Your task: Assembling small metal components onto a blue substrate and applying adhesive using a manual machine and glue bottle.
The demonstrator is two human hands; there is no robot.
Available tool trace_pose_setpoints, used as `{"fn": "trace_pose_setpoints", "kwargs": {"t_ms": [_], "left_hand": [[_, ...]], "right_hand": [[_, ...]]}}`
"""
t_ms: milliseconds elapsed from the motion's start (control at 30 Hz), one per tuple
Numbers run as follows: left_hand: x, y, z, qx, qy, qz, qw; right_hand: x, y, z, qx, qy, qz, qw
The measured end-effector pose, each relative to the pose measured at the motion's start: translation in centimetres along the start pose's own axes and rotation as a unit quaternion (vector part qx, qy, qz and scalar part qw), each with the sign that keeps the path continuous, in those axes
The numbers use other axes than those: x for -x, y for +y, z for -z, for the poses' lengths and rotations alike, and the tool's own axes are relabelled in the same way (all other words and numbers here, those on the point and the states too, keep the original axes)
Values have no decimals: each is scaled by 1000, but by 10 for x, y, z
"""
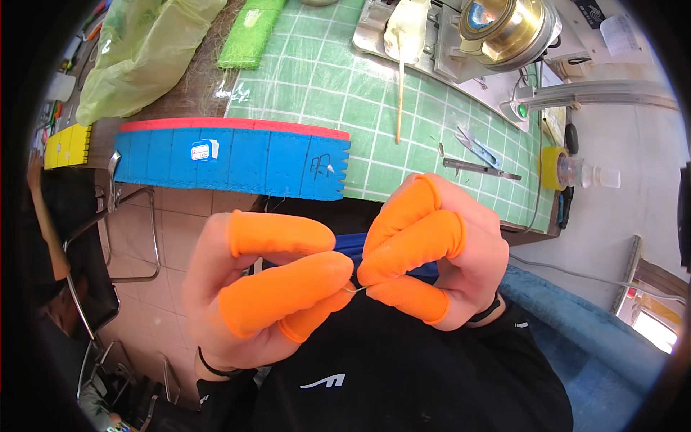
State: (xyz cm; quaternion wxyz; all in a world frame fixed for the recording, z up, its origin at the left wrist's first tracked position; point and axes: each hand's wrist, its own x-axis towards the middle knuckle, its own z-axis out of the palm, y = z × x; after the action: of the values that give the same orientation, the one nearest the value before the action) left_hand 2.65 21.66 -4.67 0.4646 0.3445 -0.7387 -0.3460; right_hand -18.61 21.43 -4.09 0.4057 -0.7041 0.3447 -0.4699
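My left hand (270, 288) and my right hand (432, 252) meet in front of my chest, with orange rubber finger cots over the thumbs and several fingers. A short, thin, pale strand (357, 290) shows between the fingertips, curving slightly from one pinch to the other. Both hands are closed on it, the thumbs pressing from below. Its ends are hidden inside the fingers, and I cannot tell whether it is wire or thread. Just beyond the hands, a curved blue foam board (252, 164) with a red edge strip lies along the table edge.
The green gridded tabletop (317, 90) bears small blue-handled scissors (478, 146), dark tweezers (482, 169) and a thin wooden stick (400, 108). A brass-coloured round machine part (504, 32) stands at the far right. A pale plastic bag (147, 54) and green foam block (252, 32) lie far left. Metal-framed chairs (155, 237) stand left.
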Motion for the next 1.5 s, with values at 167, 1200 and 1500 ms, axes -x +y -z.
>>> {"fn": "trace_pose_setpoints", "kwargs": {"t_ms": [167, 1200, 1500], "left_hand": [[1, 2, -4, 41, -12, 11, 999], [25, 4, 1, 331, 32, 306, 892], [51, -7, 1, 336, 59, 354, 871]], "right_hand": [[-3, -2, 5, -43, -34, 1, 999], [6, 23, -11, 159, -16, 162, 974], [12, 33, -17, 191, -73, 152, 967]]}}
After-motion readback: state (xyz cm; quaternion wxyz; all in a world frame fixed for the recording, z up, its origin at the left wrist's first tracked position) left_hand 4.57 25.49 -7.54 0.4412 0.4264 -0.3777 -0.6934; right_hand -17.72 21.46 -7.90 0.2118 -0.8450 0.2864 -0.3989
